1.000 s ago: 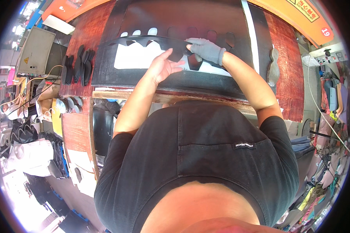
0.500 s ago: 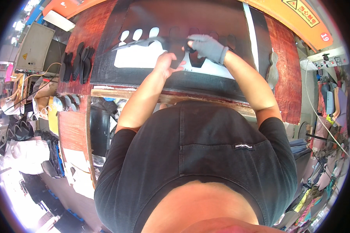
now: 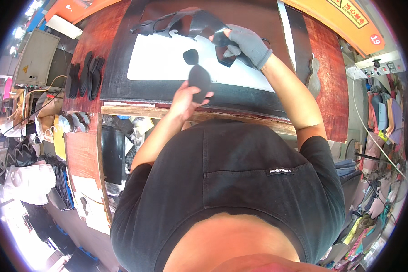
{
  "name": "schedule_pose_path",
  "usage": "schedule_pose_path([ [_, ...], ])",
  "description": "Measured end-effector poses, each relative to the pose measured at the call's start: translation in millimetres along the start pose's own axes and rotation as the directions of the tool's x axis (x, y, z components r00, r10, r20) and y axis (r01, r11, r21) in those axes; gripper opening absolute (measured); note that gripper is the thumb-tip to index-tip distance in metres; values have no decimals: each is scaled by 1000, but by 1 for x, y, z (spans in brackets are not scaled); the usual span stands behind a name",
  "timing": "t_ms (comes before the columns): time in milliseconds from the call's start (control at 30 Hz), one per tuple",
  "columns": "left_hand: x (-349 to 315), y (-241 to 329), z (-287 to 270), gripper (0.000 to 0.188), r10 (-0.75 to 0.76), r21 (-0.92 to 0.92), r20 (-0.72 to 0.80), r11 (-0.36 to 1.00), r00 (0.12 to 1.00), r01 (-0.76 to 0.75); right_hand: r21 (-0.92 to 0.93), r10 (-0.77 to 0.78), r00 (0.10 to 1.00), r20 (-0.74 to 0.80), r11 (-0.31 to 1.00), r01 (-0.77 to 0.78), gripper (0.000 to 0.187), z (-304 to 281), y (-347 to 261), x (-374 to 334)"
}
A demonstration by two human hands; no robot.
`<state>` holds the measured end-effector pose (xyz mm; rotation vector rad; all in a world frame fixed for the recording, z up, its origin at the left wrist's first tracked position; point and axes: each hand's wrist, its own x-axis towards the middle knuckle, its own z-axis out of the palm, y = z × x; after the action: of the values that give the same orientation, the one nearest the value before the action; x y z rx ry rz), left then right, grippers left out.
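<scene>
My bare left hand (image 3: 187, 100) is closed on a black insole (image 3: 198, 78), which stands out past the fingers over the near edge of the white board (image 3: 154, 59). On my right hand (image 3: 250, 45) is a grey glove that leaves fingertips bare. Its fingers grip the right end of a thin dark sheet (image 3: 192, 21) with cut-out holes. The sheet is lifted and stretches away to the left above the white board. Whether the right hand has anything else in it is hidden by the glove and sheet.
Dark insoles (image 3: 94, 77) lie in stacks on the red wooden surface at the left. Greyish insoles (image 3: 313, 77) rest at the right side. An orange machine beam (image 3: 353, 27) crosses the far right, and a wooden edge (image 3: 136, 110) runs along the front.
My left hand has drawn back toward me and left, with the insole now plainly in it. The dark sheet has risen and moved away, uncovering more of the white board.
</scene>
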<state>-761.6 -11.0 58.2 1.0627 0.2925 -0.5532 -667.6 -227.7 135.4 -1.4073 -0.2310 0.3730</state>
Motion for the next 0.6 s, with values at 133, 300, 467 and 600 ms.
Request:
schedule_pose_path([
  [133,19,-2,19,41,-45,-129,155,989,987,65,-98,25,999,-27,995,-28,32,13,8,-10],
  [300,21,-3,19,39,-26,-148,232,987,972,62,-186,32,999,-6,982,-32,28,34,29,-34],
  [467,15,-5,8,37,-46,-334,377,925,925,182,-185,1,996,84,983,15,34,57,47,-54],
  [600,9,-20,8,34,-51,-202,253,974,966,104,-254,-103,988,115,959,129,33,72,53,-64],
])
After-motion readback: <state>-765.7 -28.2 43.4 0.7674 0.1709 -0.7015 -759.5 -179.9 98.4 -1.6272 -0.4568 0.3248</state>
